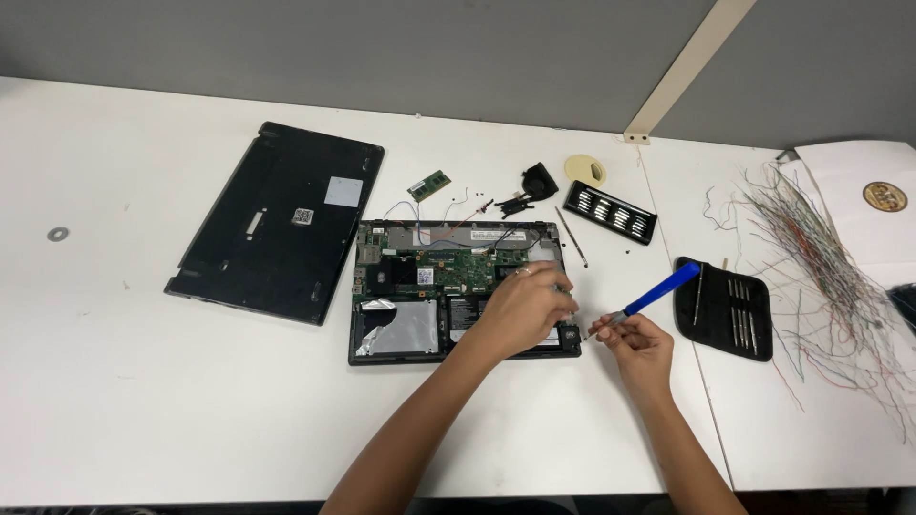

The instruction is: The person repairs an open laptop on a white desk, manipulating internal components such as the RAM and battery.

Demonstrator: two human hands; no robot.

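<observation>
An opened laptop [410,291] lies on the white table with its green circuit board and a silver drive exposed. My left hand [520,307] rests on the laptop's right side, fingers curled over the lower right corner; what is under them is hidden. My right hand [637,341] is just right of the laptop. It grips a blue-handled screwdriver [660,289], whose tip points left toward the laptop's bottom right corner.
The laptop's black bottom cover [277,219] lies to the left. Behind are a small green memory module [429,184], a black fan [539,179], a round cream disc [585,170] and a black bit tray [610,212]. A black tool pouch [722,307] and tangled thin wires [821,277] lie right.
</observation>
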